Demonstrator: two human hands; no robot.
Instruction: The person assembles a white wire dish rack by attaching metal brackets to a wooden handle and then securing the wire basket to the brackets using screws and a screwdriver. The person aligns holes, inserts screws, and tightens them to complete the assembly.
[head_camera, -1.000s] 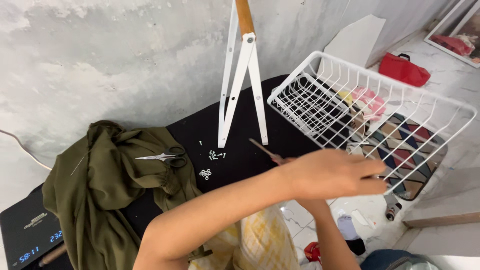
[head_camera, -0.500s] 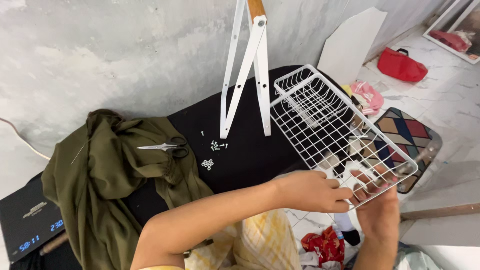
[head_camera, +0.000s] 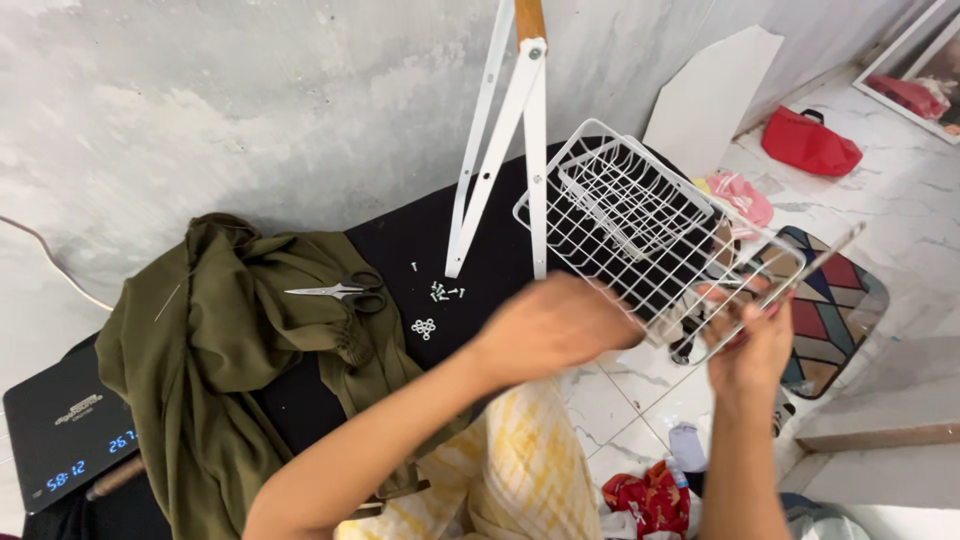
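Observation:
I hold a white wire basket (head_camera: 620, 215) tilted in the air over the right end of a black table (head_camera: 400, 245). My left hand (head_camera: 548, 328) is blurred by motion and curls at the basket's near left corner. At the basket's near right rim my right hand (head_camera: 752, 345) grips the wires. A white metal frame with a wooden top (head_camera: 505, 130) stands on the table just left of the basket. Small screws (head_camera: 442, 292) and a cluster of washers (head_camera: 424, 327) lie on the black surface near the frame's feet.
An olive green cloth (head_camera: 220, 340) is heaped on the table's left part, with scissors (head_camera: 338, 292) on it. A black device with blue digits (head_camera: 60, 435) sits far left. On the floor are a patterned mat (head_camera: 845, 300), a red bag (head_camera: 808, 145) and a white board (head_camera: 710, 95).
The basket has swung round and come in closer to the white frame, its open side turning away. My left hand has shifted left along its near edge, and my right hand has come up onto the rim.

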